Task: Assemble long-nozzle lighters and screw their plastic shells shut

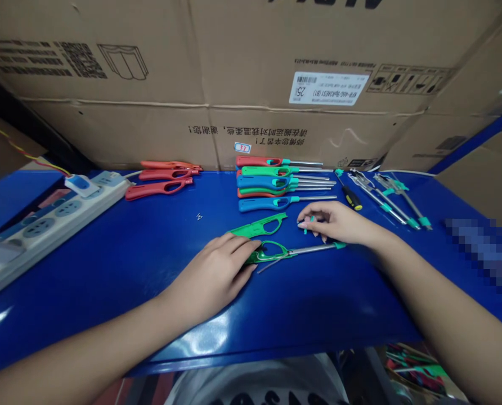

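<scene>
While the left hand (223,261) rests low over the worktop (149,247), its thumb and fingers are closed around the handle of the open lighter (272,251), covering most of that end. From where I stand, the lighter lies between the two hands, its green trigger loop just beyond the left fingertips and its metal tube (314,249) pointing toward the person's right. The tube's teal tip (339,245) ends just below the right hand (339,225), near the wrist. A thin rod (270,266) slants out beside the loop.

That right hand is raised a little, apart from the left, with thumb and fingers pinched on a small teal part (311,220). Behind the open lighter lies a loose green shell (257,226), one end hidden by the left hand.

Farther back, whole lighters (255,181) sit in a row, with red shells (156,189) to their left. On the right I see a screwdriver (352,198) and two tube assemblies (397,216). A power strip (67,211) runs along the left edge, and cardboard (234,73) stands behind everything.
</scene>
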{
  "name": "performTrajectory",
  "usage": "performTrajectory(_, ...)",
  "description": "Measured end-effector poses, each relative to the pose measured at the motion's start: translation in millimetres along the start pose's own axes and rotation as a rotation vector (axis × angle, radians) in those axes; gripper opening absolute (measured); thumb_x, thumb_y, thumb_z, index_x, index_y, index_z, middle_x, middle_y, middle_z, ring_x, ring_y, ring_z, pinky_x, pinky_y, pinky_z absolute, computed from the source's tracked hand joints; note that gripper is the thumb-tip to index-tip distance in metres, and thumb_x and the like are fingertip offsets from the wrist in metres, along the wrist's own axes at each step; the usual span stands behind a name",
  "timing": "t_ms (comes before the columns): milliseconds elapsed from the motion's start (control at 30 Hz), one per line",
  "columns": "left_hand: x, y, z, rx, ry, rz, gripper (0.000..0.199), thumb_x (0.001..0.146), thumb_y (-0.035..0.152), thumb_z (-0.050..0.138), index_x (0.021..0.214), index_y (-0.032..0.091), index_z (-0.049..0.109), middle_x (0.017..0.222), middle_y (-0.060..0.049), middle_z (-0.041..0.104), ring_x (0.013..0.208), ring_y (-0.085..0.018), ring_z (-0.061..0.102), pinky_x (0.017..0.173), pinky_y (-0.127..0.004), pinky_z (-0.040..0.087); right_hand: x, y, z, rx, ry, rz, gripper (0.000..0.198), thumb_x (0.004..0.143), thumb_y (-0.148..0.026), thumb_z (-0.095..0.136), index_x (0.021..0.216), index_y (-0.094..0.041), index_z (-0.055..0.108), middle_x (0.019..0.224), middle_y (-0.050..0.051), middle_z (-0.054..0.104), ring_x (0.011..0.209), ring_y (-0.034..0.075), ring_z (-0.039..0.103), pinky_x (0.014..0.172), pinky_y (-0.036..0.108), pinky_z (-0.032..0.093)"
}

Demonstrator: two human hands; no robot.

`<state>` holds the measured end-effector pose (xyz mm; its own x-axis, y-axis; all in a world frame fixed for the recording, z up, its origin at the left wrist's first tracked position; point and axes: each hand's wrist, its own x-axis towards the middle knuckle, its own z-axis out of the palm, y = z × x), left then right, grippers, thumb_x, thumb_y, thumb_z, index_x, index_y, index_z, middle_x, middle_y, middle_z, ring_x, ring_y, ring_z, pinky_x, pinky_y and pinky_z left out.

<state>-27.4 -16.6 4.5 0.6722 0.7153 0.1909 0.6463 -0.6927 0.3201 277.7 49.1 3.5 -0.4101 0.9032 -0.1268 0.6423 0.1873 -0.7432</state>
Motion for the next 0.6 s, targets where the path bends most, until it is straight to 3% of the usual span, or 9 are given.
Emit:
performTrajectory(100, 0, 1, -1, -0.003, -0.011, -0.015, 0.032, 0.099, 0.028, 0.057, 0.129, 0.018, 0.06, 0.123, -0.01, 0.069, 0.111, -0.029, 0.062, 0.098, -0.049, 0.052, 2, 6, -6, -0.234, 0.122, -0.16, 0.031, 0.095, -0.048, 0.055, 0.093, -0.018, 0.066, 0.078, 0.004, 0.066, 0.069, 0.018, 0.062, 0.067, 0.032, 0.048)
performTrajectory(200, 0, 2, -2, 0.016, -0.013, -0.022, 0.029, 0.1, 0.031, 0.056, 0.126, 0.019, 0.06, 0.12, -0.009, 0.069, 0.108, -0.029, 0.062, 0.095, -0.05, 0.052, -1, 9, -17, -0.346, 0.121, -0.275, 0.024, 0.097, -0.031, 0.047, 0.095, -0.018, 0.067, 0.091, 0.008, 0.069, 0.083, 0.021, 0.063, 0.079, 0.037, 0.048)
performTrajectory(367, 1, 2, -3, 0.043, -0.022, -0.053, 0.032, 0.099, 0.03, 0.058, 0.128, 0.018, 0.058, 0.121, -0.01, 0.067, 0.108, -0.029, 0.062, 0.094, -0.05, 0.052, -11, 11, -30, -0.37, -0.01, -0.271, 0.024, 0.082, -0.022, 0.059, 0.103, -0.019, 0.067, 0.099, 0.008, 0.066, 0.077, 0.02, 0.056, 0.072, 0.036, 0.049)
performTrajectory(600, 1, 2, -5, 0.043, -0.024, -0.079, 0.031, 0.097, 0.031, 0.06, 0.126, 0.02, 0.061, 0.118, -0.009, 0.066, 0.109, -0.03, 0.062, 0.095, -0.05, 0.053, -9, 5, -17, -0.289, 0.0, -0.364, 0.015, 0.092, -0.032, 0.062, 0.089, -0.019, 0.068, 0.09, 0.006, 0.064, 0.074, 0.017, 0.057, 0.069, 0.031, 0.047)
